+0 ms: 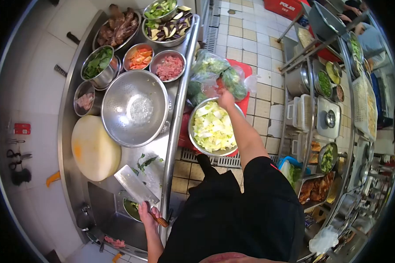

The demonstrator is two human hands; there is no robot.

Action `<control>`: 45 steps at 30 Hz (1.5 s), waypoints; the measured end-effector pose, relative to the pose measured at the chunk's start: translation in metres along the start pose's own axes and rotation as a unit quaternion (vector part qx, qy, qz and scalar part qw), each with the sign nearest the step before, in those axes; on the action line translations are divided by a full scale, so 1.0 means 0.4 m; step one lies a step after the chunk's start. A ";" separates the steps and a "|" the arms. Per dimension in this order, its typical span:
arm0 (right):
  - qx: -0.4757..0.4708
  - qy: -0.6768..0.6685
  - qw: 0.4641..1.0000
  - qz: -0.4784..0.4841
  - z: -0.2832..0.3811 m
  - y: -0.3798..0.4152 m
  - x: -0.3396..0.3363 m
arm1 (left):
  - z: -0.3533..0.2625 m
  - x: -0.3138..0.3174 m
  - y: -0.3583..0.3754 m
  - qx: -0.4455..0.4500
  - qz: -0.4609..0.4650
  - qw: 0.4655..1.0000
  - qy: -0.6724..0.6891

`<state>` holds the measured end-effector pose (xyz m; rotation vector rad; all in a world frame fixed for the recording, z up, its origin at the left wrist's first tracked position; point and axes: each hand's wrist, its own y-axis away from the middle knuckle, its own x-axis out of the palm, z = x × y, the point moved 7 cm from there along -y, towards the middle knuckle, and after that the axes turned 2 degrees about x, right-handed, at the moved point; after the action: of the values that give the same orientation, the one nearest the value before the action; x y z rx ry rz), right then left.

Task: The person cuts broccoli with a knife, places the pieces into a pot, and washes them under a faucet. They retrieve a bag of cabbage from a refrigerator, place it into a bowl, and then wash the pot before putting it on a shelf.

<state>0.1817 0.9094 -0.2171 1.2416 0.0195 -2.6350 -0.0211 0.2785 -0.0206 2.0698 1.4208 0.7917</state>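
Observation:
My left hand (150, 215) is closed round the wooden handle of a cleaver (136, 184), its broad blade lying flat over the steel counter beside green leaf scraps (148, 163). On my right, my right hand (226, 101) grips the far rim of a metal bowl (191, 136); the fingers are partly hidden. Chopped pale-green cabbage (213, 127) fills that bowl. Just beyond it are clear plastic bags of green vegetables (210, 63), touching or close to my hand. A large empty colander (136, 109) and a round cutting block (95, 149) sit on the counter.
Metal bowls of carrots (140, 58), raw meat (169, 66), eggplant (169, 28), leafy greens (98, 65) and dark meat (118, 28) crowd the counter's far end. A sink (123, 228) lies near left. Loaded steel shelves (311, 131) line the right; another person (368, 41) is behind them.

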 end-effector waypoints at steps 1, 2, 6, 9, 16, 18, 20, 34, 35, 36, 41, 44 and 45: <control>0.040 0.009 0.999 0.016 -0.012 -0.044 0.038 | 0.000 -0.006 -0.001 0.006 0.007 1.000 -0.018; 0.034 0.005 0.999 0.025 -0.010 -0.084 0.073 | 0.002 -0.012 -0.001 0.011 0.013 0.999 -0.037; 0.139 -0.172 0.975 0.024 -0.036 -0.166 0.175 | -0.006 -0.025 0.024 0.002 -0.034 0.998 -0.052; 0.072 0.042 0.979 0.185 -0.027 -0.188 0.273 | -0.012 -0.043 0.052 -0.010 -0.062 0.997 -0.048; -0.164 0.182 0.883 0.400 0.026 -0.185 0.522 | -0.046 -0.077 0.087 0.004 -0.062 0.998 -0.024; -0.185 0.206 0.887 0.370 -0.115 -0.276 0.685 | -0.052 -0.108 0.084 0.012 -0.090 0.995 -0.034; -0.078 0.221 0.913 0.333 -0.156 -0.301 0.656 | -0.071 -0.100 0.093 0.019 -0.100 0.994 -0.032; 0.033 0.050 0.985 0.163 -0.283 -0.296 0.359 | -0.073 -0.248 0.131 0.051 -0.163 0.985 0.038; 0.046 0.040 0.975 0.216 -0.307 -0.308 0.385 | -0.073 -0.290 0.137 0.058 -0.190 0.979 0.045; 0.070 0.021 0.959 0.273 -0.332 -0.317 0.409 | -0.086 -0.308 0.145 0.069 -0.201 0.977 0.030; 0.308 -0.133 0.801 0.496 -0.477 -0.322 0.518 | -0.122 -0.450 0.226 0.126 -0.313 0.935 0.108; 0.200 -0.060 0.840 0.501 -0.327 -0.275 0.443 | -0.124 -0.498 0.271 0.143 -0.350 0.915 0.142; 0.195 -0.057 0.839 0.505 -0.343 -0.282 0.456 | -0.111 -0.521 0.284 0.148 -0.360 0.910 0.145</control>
<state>0.1500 0.9978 -0.4539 0.8100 -0.9573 -1.7711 -0.0381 0.0488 0.0514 1.4391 2.3860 0.5966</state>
